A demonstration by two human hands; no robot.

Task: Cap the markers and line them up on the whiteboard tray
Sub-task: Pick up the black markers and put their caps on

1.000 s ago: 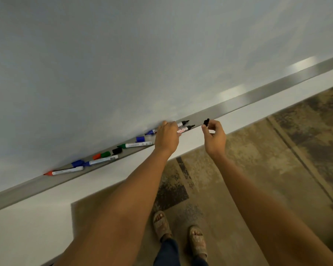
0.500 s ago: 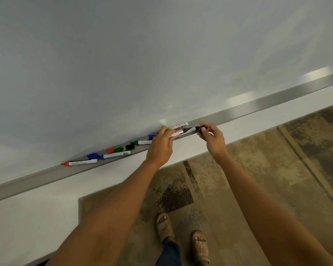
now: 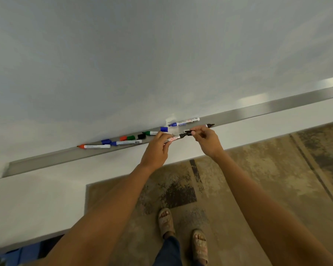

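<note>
My left hand [image 3: 156,150] grips a black marker [image 3: 174,139] by its white barrel, just in front of the grey whiteboard tray [image 3: 277,109]. My right hand [image 3: 207,140] pinches a black cap [image 3: 188,133] at that marker's tip. On the tray lie an uncapped blue marker [image 3: 184,122], another black marker [image 3: 210,125] partly behind my right hand, a green marker [image 3: 151,133], a second blue marker [image 3: 127,142] and a red marker [image 3: 94,146]. Loose caps lie among them: blue [image 3: 164,129], black [image 3: 141,136], green [image 3: 131,138], red [image 3: 123,138], blue [image 3: 106,141].
The whiteboard [image 3: 142,54] fills the upper view, with a white wall strip below the tray. A patterned brown carpet [image 3: 258,179] covers the floor, where my sandalled feet [image 3: 183,233] stand. The tray runs on bare to the right and ends at the far left.
My left hand lifted the black marker off the tray toward me. My right hand brought the black cap from the right onto the marker's tip. The blue marker now lies uncovered on the tray.
</note>
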